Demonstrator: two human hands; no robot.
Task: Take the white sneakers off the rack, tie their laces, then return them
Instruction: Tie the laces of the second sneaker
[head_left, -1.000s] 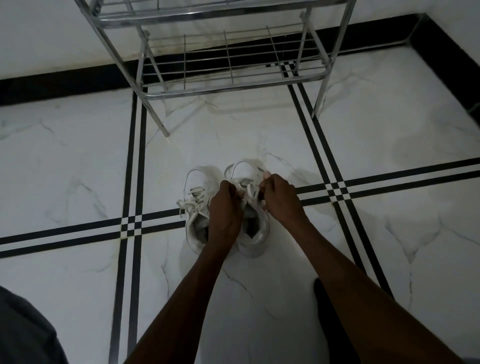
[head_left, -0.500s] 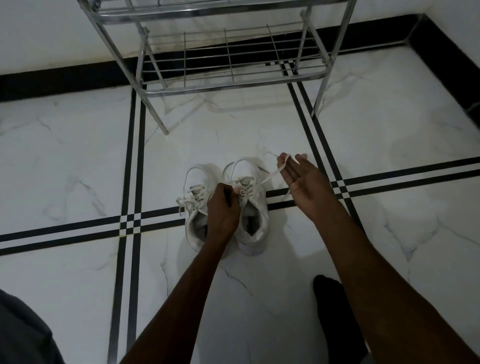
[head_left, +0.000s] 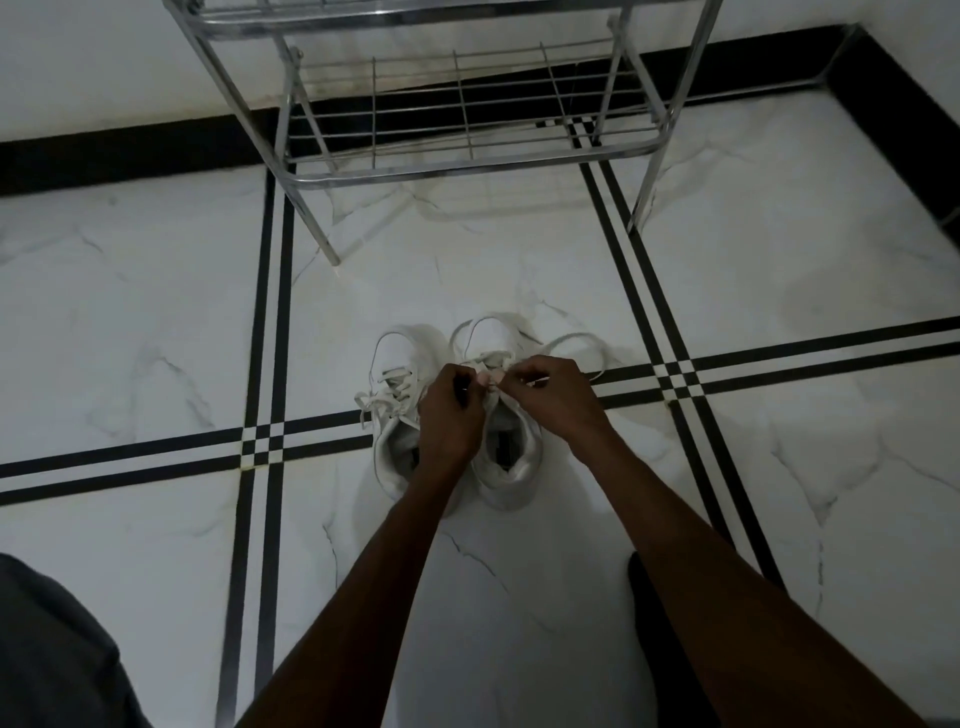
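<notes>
Two white sneakers stand side by side on the tiled floor, toes pointing away from me. The left sneaker (head_left: 397, 410) has a bow on its laces. Over the right sneaker (head_left: 511, 457) both hands meet at the laces: my left hand (head_left: 451, 410) and my right hand (head_left: 553, 397) each pinch a strand of the white lace (head_left: 576, 343), which loops out to the right on the floor. The metal shoe rack (head_left: 467, 161) stands just beyond the sneakers, its lower shelf bare.
The floor is white marble tile with black double stripes crossing near the shoes. A black skirting and white wall run behind the rack. Dark clothing shows at the bottom left, and a dark foot (head_left: 654, 613) below my right forearm.
My right hand, which had pulled a lace out to the right with fingers spread, has come back to the right sneaker's tongue and pinches the lace beside my left hand.
</notes>
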